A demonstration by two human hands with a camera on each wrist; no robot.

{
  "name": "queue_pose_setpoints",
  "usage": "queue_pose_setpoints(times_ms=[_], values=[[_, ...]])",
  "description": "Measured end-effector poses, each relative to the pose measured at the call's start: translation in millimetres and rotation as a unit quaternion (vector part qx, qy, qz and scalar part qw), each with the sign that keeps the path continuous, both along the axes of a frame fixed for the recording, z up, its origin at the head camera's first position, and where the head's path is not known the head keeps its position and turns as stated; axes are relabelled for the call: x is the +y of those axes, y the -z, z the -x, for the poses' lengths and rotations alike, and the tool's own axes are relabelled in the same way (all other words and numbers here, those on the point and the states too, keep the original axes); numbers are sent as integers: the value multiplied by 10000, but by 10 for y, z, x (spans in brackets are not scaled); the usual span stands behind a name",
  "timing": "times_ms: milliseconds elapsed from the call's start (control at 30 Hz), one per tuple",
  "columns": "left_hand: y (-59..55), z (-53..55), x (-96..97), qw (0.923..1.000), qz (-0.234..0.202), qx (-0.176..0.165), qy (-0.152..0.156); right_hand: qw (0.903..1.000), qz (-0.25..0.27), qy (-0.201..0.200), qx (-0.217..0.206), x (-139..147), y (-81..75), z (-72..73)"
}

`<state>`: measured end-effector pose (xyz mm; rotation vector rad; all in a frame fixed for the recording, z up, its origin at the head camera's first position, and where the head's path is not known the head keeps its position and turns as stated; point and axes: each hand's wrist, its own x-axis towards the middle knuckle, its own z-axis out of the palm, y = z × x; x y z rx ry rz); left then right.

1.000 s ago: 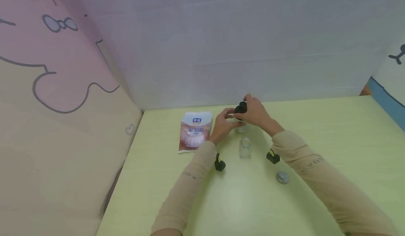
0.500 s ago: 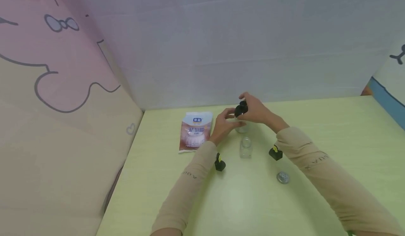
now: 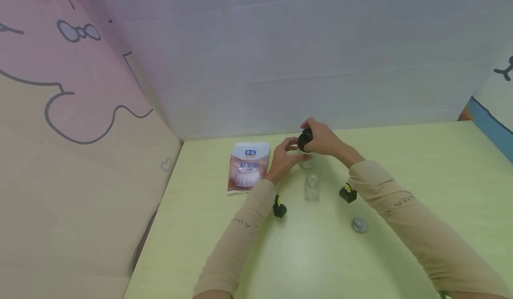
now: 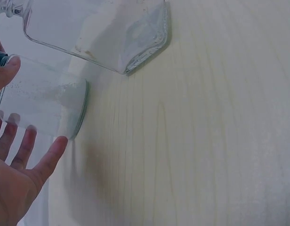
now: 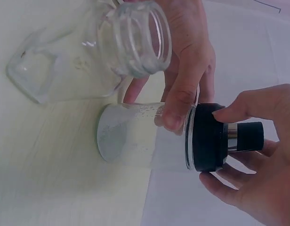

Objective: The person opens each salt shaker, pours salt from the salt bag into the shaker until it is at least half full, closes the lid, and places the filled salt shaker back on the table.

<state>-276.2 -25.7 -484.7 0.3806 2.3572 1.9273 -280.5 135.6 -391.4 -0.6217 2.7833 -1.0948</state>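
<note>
A round clear glass jar (image 5: 131,136) stands upright on the table, some white matter low inside it. My left hand (image 3: 285,158) holds it from the left, thumb and fingers around the glass near the neck. A black lid (image 5: 210,136) with a short spout and a silver band sits at the jar's mouth. My right hand (image 3: 322,137) grips this lid by its sides with thumb and fingers. Just in front of the jar is an uncapped square glass bottle (image 3: 312,188) with a threaded neck.
Left of the hands lies a white and brown salt bag (image 3: 248,167) with printed lettering. A round silver cap with holes (image 3: 359,225) rests near the right forearm. Small black cameras (image 3: 279,207) sit by both wrists. A pale cloth wall (image 3: 256,67) rises behind the table.
My right hand has turned on the lid, its wrist and sleeve swinging slightly right, and the spout has shifted with it. The left hand keeps its hold on the jar.
</note>
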Motion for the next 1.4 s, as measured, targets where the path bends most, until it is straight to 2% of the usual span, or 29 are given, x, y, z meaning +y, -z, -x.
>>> queue_pose_setpoints(times_ms=[100,333,633,900,1100,1200,1400], values=[[6,2,-7,10000,18,35,-17,10000,-67,-24,32,-9,-4,-7],[7,-4,-1,9999,82,121,-56,9978,-505,403,115,-41,16,-26],[40,4,5,9999,55,134,-50,9993,54,278,244,0,14,-1],[42,10,-9,9997,122,213,-80,9987,148,124,472,92,-48,-39],[42,4,5,9997,111,142,-167,9977,96,193,643,230,-77,-127],[3,-30,12,9997,101,95,-223,9972,107,240,707,313,-91,-187],[-223,-180,14,9997,-12,136,-214,9962,78,257,827,463,-88,-301]])
